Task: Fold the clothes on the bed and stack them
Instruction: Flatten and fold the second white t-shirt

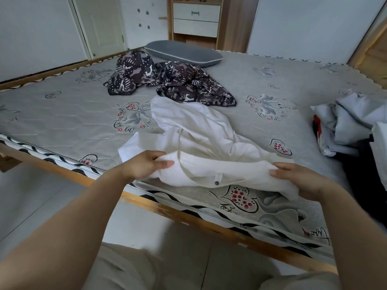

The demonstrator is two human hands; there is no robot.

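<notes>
Both the left hand (pixel 146 164) and right hand (pixel 299 178) grip a crumpled white buttoned garment (pixel 201 143) at the printed grey mattress (pixel 62 114) edge, fingertips buried in cloth, while a pile of pale clothes (pixel 351 122) beyond the right hand runs out of frame.

Both forearms are bare, with no sleeves in sight, and the left hand (pixel 144 164) and right hand (pixel 301 178) carry no rings, watch or gloves. Light beige trousers (pixel 134 268) cover the legs below.

Head camera looks forward and down, close over the bed (pixel 62 126).
</notes>
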